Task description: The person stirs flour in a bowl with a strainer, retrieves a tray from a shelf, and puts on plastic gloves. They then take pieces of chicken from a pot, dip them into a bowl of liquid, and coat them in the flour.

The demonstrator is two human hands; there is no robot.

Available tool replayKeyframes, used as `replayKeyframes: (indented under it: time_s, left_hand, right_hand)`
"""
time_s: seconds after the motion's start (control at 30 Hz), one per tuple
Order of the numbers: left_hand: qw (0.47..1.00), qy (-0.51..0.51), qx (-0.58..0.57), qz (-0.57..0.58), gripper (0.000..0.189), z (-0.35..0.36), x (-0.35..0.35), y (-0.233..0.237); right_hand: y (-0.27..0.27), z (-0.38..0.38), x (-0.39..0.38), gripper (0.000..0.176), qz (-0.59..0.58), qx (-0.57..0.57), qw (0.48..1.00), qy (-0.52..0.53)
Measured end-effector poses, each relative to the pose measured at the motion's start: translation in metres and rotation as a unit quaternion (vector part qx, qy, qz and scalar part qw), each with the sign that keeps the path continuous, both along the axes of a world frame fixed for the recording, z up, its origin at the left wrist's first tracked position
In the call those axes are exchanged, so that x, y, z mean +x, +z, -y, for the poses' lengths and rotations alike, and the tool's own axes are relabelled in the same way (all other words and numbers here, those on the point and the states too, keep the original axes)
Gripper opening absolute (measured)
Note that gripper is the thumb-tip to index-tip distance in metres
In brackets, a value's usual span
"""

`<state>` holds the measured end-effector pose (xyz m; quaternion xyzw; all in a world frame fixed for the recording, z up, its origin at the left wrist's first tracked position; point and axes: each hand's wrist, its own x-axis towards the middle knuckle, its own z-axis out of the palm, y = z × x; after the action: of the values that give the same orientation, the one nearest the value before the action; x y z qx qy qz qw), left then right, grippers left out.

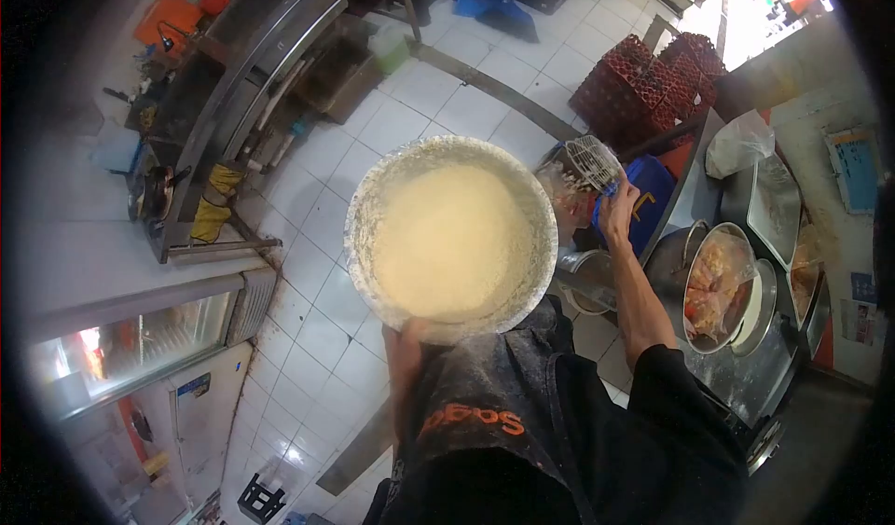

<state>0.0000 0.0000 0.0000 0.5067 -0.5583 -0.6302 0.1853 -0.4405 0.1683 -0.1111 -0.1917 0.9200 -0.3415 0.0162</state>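
My left hand [403, 340] grips the near rim of a large round metal bowl [358, 210] filled with pale yellow flour or crumb mix [451, 238], held up over the white tiled floor. My right hand [617, 210] reaches out to the right and holds the handle of a wire mesh skimmer basket [591, 161], lifted above a blue crate. I wear a dark flour-dusted apron [503, 413] with orange lettering.
A metal bowl of raw marinated chicken [716, 284] sits on the steel counter [746, 385] at right, beside trays and a plastic bag [738, 143]. Red crates [645, 85] stack at the back. Steel shelving [233, 105] and a glass-fronted cabinet [140, 338] line the left.
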Motion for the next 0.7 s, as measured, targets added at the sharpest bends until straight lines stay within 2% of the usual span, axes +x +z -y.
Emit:
replayKeyframes:
  time_s: [0.07, 0.17, 0.27, 0.37, 0.4, 0.47, 0.5, 0.53, 0.57, 0.6, 0.67, 0.7]
  left_hand:
    - [0.995, 0.081, 0.046, 0.039, 0.049, -0.002, -0.014, 0.020]
    - [0.995, 0.088, 0.055, -0.004, 0.051, -0.008, -0.030, 0.043]
    - [0.996, 0.060, 0.062, -0.011, 0.058, -0.006, -0.022, 0.023]
    - [0.994, 0.083, 0.075, 0.001, 0.063, -0.002, -0.028, 0.036]
    - [0.993, 0.088, 0.073, 0.002, 0.063, -0.001, -0.028, 0.036]
    - [0.994, 0.089, 0.065, 0.026, 0.043, 0.000, -0.026, 0.035]
    - [0.993, 0.094, 0.064, 0.029, 0.043, 0.001, -0.026, 0.031]
    - [0.995, 0.084, 0.056, 0.010, 0.042, 0.003, -0.026, 0.025]
    - [0.996, 0.072, 0.048, -0.009, 0.040, 0.004, -0.025, 0.022]
    - [0.996, 0.072, 0.048, -0.008, 0.040, 0.005, -0.022, 0.021]
    - [0.996, -0.060, 0.027, 0.062, 0.059, 0.009, -0.019, 0.021]
    - [0.996, -0.063, 0.026, 0.062, 0.059, 0.010, -0.025, 0.029]
  right_hand:
    - [-0.003, -0.001, 0.000, 0.063, 0.010, 0.009, 1.000, 0.012]
    - [-0.021, -0.017, -0.012, 0.062, -0.012, 0.017, 1.000, 0.014]
    - [-0.005, -0.018, -0.010, 0.059, 0.008, 0.044, 0.999, -0.011]
    - [0.016, -0.005, 0.003, 0.057, -0.012, 0.049, 0.996, -0.068]
    - [0.036, 0.004, 0.012, 0.057, -0.010, 0.046, 0.997, -0.062]
    - [0.096, 0.024, 0.040, 0.058, -0.004, -0.096, 0.994, -0.050]
    - [0.129, 0.035, 0.055, 0.058, 0.000, -0.097, 0.994, -0.045]
    - [0.163, 0.046, 0.072, 0.058, 0.036, -0.149, 0.988, -0.018]
    - [0.178, 0.055, 0.084, 0.059, 0.071, -0.199, 0.977, 0.009]
    - [0.178, 0.059, 0.089, 0.059, 0.073, -0.200, 0.977, 0.008]
    - [0.177, 0.066, 0.098, 0.061, 0.033, -0.155, 0.971, 0.178]
    - [0.200, 0.079, 0.111, 0.064, -0.025, -0.051, 0.975, 0.215]
